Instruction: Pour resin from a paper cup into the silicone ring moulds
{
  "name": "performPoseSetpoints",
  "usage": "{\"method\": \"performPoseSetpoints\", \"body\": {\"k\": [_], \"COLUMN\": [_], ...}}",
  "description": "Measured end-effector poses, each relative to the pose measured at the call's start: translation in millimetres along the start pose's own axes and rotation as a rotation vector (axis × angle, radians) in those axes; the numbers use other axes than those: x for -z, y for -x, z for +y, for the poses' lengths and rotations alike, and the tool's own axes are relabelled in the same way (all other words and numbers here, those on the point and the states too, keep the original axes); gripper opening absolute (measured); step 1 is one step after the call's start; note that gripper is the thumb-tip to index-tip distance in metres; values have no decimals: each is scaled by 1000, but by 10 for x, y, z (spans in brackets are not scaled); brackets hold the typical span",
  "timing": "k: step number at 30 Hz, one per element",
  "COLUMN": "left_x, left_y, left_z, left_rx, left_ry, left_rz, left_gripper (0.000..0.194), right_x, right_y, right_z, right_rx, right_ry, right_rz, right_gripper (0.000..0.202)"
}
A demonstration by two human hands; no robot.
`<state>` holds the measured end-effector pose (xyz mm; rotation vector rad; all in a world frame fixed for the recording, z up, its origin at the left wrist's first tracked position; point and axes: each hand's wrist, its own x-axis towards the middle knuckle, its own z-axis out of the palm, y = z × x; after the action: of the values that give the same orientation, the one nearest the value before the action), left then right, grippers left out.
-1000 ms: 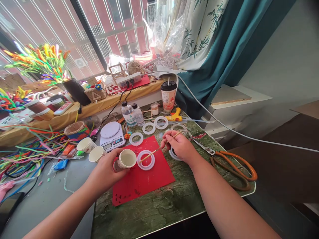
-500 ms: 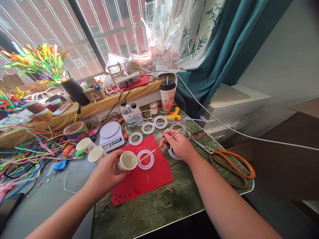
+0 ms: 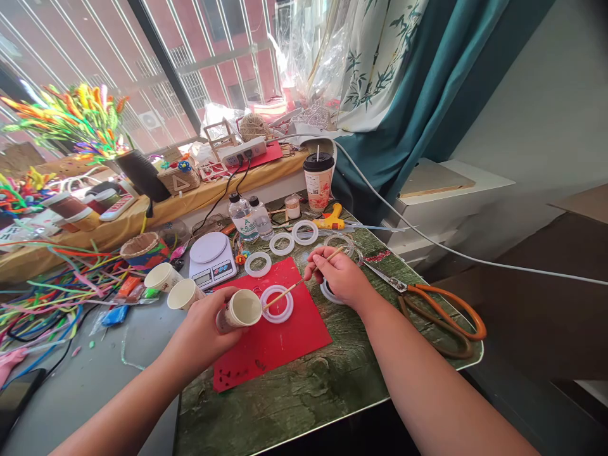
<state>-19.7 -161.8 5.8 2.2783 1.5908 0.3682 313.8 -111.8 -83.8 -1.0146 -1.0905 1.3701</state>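
Wrapped round a paper cup (image 3: 246,308), my left hand (image 3: 209,326) tilts it toward the right over the red sheet (image 3: 289,335). My right hand (image 3: 338,272) pinches a thin wooden stick (image 3: 295,285), whose lower tip points at the left side of a white ring mould (image 3: 287,310) near the cup's rim. That ring lies on the red sheet. Another round mould (image 3: 327,291) is partly hidden behind my right hand. Beyond the sheet are more white rings (image 3: 258,265). Two other paper cups (image 3: 183,294) stand left of my left hand.
A digital scale (image 3: 212,258) and two clear bottles (image 3: 244,218) stand behind the sheet. At the back are a lidded drink cup (image 3: 318,183) and a yellow glue gun (image 3: 331,218). Large orange-handled scissors (image 3: 444,304) lie at right. Colourful pipe cleaners (image 3: 47,297) cover the left.
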Motion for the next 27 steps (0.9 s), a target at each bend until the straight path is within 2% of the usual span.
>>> {"method": "performPoseSetpoints", "body": {"k": [27], "left_x": [-4], "left_y": [-1], "left_z": [12], "left_rx": [-1], "left_ry": [-17], "left_rz": [-27], "left_gripper": [51], "right_x": [5], "right_y": [11], "right_z": [-18], "right_rx": [12], "right_ry": [9], "right_rz": [-11], "right_gripper": [51]}}
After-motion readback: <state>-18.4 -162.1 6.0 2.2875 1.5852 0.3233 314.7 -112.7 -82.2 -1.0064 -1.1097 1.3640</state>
